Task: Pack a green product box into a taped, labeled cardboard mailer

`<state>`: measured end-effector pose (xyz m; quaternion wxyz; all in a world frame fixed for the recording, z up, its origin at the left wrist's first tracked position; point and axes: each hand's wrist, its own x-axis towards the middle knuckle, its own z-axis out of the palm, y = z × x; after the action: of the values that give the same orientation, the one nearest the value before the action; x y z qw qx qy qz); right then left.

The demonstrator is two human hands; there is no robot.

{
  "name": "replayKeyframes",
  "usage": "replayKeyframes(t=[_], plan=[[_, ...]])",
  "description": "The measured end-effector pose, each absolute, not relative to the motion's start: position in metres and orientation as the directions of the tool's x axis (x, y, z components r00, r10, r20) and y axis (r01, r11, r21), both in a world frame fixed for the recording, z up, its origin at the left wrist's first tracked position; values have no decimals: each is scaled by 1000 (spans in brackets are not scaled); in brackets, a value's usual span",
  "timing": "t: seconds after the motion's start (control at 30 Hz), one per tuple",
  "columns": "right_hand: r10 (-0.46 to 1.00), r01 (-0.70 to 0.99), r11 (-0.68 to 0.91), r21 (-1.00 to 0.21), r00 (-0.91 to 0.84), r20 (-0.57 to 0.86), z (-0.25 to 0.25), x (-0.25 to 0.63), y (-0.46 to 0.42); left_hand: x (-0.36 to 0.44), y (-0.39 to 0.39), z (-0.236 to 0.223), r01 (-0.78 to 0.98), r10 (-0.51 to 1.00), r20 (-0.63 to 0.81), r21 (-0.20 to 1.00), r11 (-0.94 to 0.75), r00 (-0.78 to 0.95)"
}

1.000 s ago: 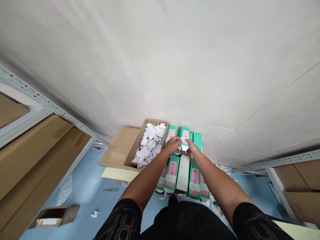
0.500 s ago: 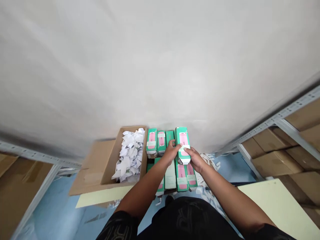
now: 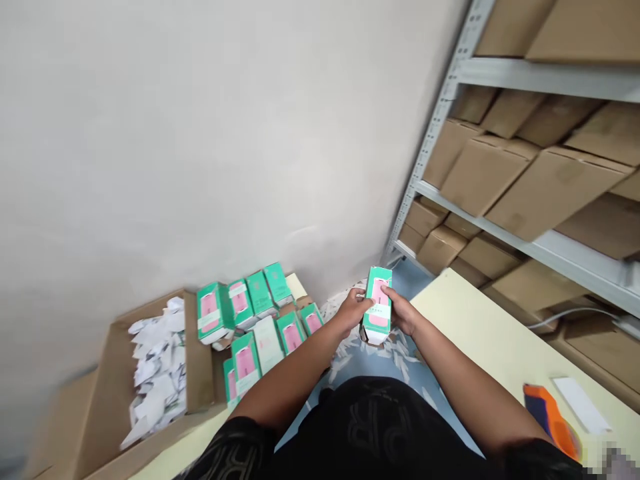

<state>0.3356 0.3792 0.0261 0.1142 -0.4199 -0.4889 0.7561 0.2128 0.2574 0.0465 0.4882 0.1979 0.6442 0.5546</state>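
Both my hands grip one green box with a pink picture [image 3: 378, 305], held upright over the blue floor. My left hand [image 3: 353, 311] wraps its left side and my right hand [image 3: 401, 312] its right side. The box's lower end shows a white open flap. To the left lies a stack of matching green and pink boxes [image 3: 253, 315] in rows against the wall. A cardboard carton [image 3: 195, 363] full of crumpled white paper slips [image 3: 153, 373] stands left of that stack.
A pale yellow table [image 3: 495, 347] runs along the right, with an orange and blue tool [image 3: 550, 413] and a white slip [image 3: 580, 403] on it. Grey metal shelving [image 3: 505, 70] with brown cartons fills the upper right. White paper scraps litter the floor [image 3: 373, 357].
The view has swung right. Both hands have carried the green box away from the stack toward the right, over the floor beside the table.
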Motion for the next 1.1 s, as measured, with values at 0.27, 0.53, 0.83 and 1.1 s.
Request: replayKeyframes(t=[0.27, 0.53, 0.83, 1.1], plan=[[638, 122, -649, -751, -451, -624, 2, 504, 479, 351, 367, 24, -85, 869, -435, 900, 428, -235], [831, 31, -527, -850, -194, -522, -32, 647, 546, 450, 438, 10, 407, 932, -283, 842, 354, -224], [910, 255, -391, -884, 254, -329, -91, 696, 569, 488, 503, -17, 401, 830, -524, 814, 421, 193], [856, 387, -409, -826, 475, -202, -115, 653, 561, 490, 580, -38, 397, 693, -626, 773, 494, 358]])
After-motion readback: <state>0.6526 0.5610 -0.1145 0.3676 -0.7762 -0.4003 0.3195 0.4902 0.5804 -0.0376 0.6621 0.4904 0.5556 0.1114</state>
